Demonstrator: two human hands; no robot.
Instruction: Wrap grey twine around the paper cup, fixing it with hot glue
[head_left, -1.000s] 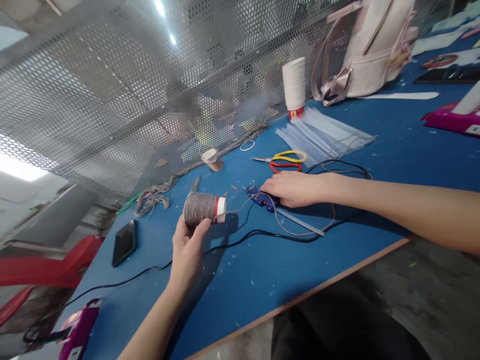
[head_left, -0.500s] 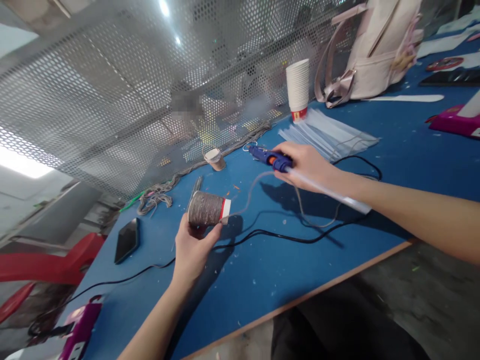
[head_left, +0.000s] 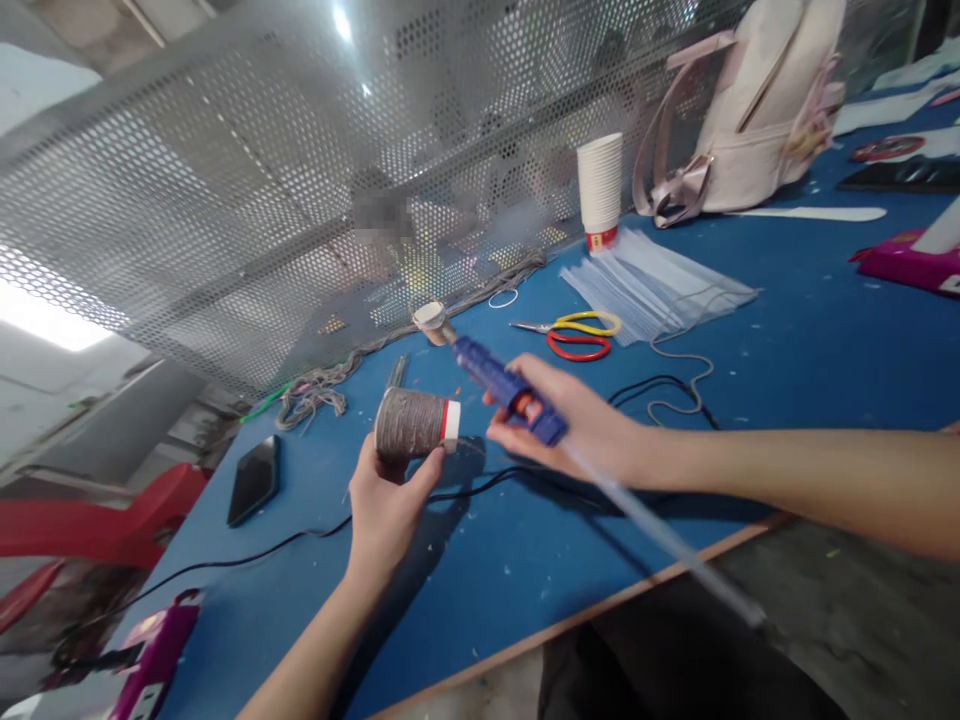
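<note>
My left hand [head_left: 390, 500] is closed around a paper cup [head_left: 412, 424] lying on its side in the air, wound with grey-brown cord over most of its wall. A red and white band stays bare at its right end. My right hand [head_left: 577, 420] grips a blue glue gun [head_left: 510, 388], its nozzle pointing up and left. A long clear glue stick [head_left: 667, 540] sticks out of the gun's rear. Behind the gun lie scissors [head_left: 577, 333] with one yellow and one red handle. Near the nozzle stands a small cord-wrapped cup [head_left: 430, 322].
Clear glue sticks [head_left: 637, 280] lie by a stack of paper cups [head_left: 601, 190]. A pink backpack [head_left: 750, 130] stands behind them. At left are a phone [head_left: 253, 482], loose cord [head_left: 311, 400] and a purple power strip [head_left: 161, 650]. A black cable [head_left: 292, 545] crosses the blue table [head_left: 480, 600].
My right hand has moved down with the glue gun, its nozzle now further left, uncovering the scissors. The cord that ran from the cup toward the right hand has shifted. My left hand stays put.
</note>
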